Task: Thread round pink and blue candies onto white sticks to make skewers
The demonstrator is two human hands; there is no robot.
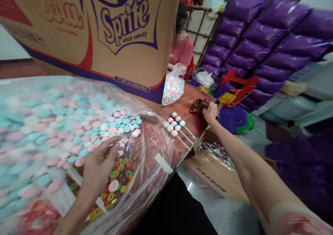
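Cardboard brown carton printed "Sprite stick candy" (104, 30) fills the upper left of the frame, standing on the wooden table (187, 106). Purple plastic sacks (262, 37) are stacked at upper right. Clear plastic bag of pink, blue and white round candies (52, 124) covers the left side, lying over colourful ring-shaped candies (119, 176) at lower centre. Open brown cardboard box of wrapped sweets (215, 165) sits below the table edge, right of centre. Another person in a red shirt (182, 51) sits behind a smaller clear bag of candies (173, 87), upper centre. Left hand (99, 165), lower left, lies fingers loosely spread on the big bag, gripping nothing. Right hand (210, 111), arm stretched to centre right, is closed around a brown crumpled cloth (201, 105). Small bunch of pastel lollipops on white sticks (177, 125) lies on the table just left of that hand.
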